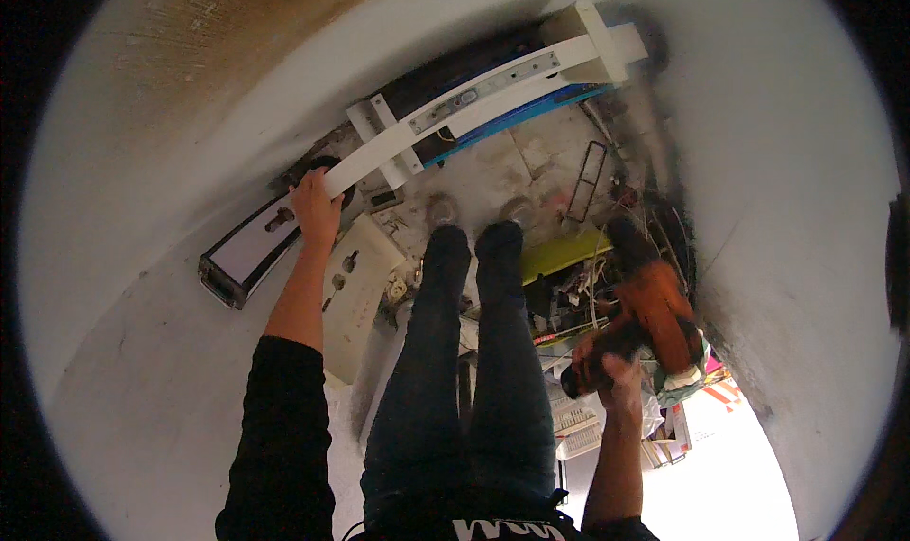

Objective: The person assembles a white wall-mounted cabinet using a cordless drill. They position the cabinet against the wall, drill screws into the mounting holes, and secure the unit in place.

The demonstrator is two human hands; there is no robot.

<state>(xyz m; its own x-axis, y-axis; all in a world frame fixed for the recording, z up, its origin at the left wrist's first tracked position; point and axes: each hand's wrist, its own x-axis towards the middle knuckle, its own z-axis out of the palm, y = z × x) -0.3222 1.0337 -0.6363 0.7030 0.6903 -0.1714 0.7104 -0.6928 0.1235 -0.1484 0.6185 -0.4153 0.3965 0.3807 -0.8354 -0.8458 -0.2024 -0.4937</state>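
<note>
My left hand [316, 209] grips the near left end of a long white bar [379, 153], its fingers laid over the edge. A grey metal plate [485, 93] with holes is set along the bar's upper middle, and the bar's far right end rests at a white upright piece [602, 44]. Out to the right, my right hand [616, 380] is wrapped round the handle of an orange and black power drill [664, 304]. The drill is blurred by motion, and its dark front end points away from me.
A white box with black edges [256, 252] lies at left, beside a cream panel with holes [351, 285]. A yellow-green bin [564, 257] with cables and tools stands right of my legs. A thin dark frame [585, 181] lies on the dusty floor; walls close in left and right.
</note>
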